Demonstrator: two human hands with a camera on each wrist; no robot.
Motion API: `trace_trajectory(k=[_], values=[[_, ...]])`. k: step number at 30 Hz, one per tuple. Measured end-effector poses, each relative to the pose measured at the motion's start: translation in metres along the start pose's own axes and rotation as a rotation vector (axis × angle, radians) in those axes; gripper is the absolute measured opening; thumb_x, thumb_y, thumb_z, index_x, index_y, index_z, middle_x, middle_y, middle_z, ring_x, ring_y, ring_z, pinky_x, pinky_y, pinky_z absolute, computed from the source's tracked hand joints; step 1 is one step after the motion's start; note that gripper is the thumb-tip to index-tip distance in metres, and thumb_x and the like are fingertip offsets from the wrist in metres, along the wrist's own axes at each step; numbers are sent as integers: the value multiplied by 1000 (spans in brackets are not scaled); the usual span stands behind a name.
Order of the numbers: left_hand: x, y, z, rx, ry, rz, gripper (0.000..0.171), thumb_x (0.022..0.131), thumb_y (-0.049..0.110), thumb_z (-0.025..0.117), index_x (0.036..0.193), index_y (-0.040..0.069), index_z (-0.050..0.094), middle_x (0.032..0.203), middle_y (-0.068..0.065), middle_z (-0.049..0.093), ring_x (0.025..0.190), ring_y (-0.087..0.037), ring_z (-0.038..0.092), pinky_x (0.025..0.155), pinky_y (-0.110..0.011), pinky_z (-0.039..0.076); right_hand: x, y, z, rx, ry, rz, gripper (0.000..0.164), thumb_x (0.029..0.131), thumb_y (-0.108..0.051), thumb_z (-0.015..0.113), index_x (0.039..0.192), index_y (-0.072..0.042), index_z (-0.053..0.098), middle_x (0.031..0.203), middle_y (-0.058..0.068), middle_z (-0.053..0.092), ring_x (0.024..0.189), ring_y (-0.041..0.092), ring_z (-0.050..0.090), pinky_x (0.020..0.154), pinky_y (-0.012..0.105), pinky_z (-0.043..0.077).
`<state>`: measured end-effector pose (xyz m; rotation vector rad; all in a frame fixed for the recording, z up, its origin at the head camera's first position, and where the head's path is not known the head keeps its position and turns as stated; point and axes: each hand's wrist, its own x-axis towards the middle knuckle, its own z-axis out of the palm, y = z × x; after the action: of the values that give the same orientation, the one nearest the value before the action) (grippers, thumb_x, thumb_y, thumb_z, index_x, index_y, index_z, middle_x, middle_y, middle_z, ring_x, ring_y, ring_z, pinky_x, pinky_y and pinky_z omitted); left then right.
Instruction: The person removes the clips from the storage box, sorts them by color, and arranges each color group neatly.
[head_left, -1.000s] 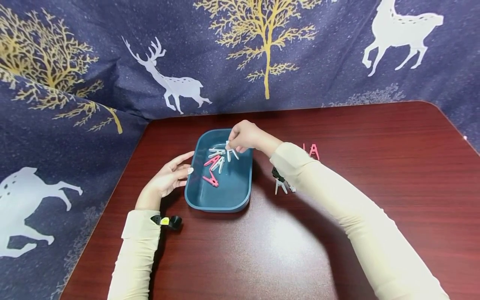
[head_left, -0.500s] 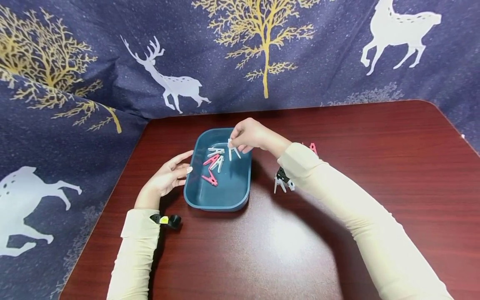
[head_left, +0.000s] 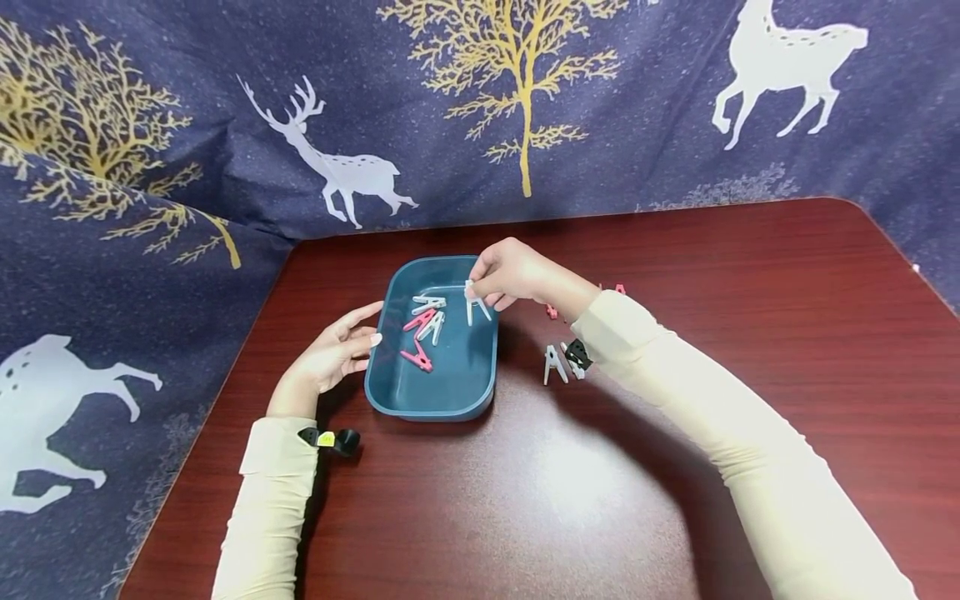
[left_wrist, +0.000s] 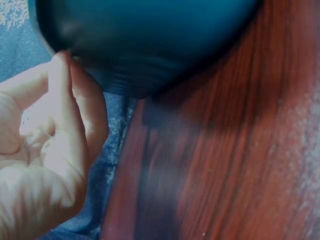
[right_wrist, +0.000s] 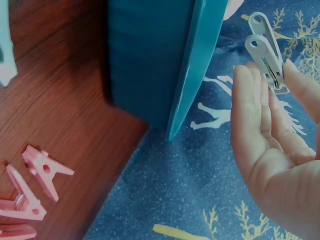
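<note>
Diagonally, the right arm is extended; a white clothespin is pinched by the right hand over the blue bin, whose rim is touched (fingers relaxed) by the left hand.

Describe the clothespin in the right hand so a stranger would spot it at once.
On the reddish-brown table, find the blue bin. By its far right corner in the head view, the right hand pinches a white clothespin, legs spread. Other white clothespins lie in the bin or on the table; this one alone is held.
</note>
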<state>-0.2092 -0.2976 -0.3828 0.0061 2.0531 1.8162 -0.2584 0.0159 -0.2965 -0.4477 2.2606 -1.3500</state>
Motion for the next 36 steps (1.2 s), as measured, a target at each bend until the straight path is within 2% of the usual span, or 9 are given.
trace_trajectory(k=[13, 19, 28, 36], values=[[2, -3, 0, -11, -3, -24, 62, 96, 7, 54, 151, 18, 26, 104, 3, 62, 85, -9, 66, 75, -23, 55, -16, 17, -16, 16, 22, 8, 21, 84, -8, 70, 100, 3, 63, 87, 9, 67, 69, 20, 65, 68, 35, 58], [0, -1, 0, -31, -29, 6, 62, 96, 6, 53, 150, 16, 26, 104, 2, 63, 86, -9, 66, 75, -24, 55, -25, 23, -21, 22, 41, 22, 22, 84, -7, 70, 100, 5, 61, 81, 7, 65, 62, 14, 63, 65, 33, 58], [0, -2, -1, -58, -51, 24, 61, 96, 4, 52, 150, 16, 26, 103, 1, 64, 86, -10, 66, 76, -25, 56, -36, 32, -27, -2, 66, 16, 18, 84, -6, 69, 96, 5, 61, 79, 6, 65, 63, 14, 63, 58, 27, 56], [0, -3, -2, -52, -52, 31, 61, 96, 6, 54, 150, 16, 27, 105, 2, 64, 88, -11, 66, 77, -25, 55, -46, 46, -34, 37, 62, 10, 21, 85, -6, 68, 98, 7, 59, 80, 6, 65, 63, 13, 64, 61, 27, 56]])
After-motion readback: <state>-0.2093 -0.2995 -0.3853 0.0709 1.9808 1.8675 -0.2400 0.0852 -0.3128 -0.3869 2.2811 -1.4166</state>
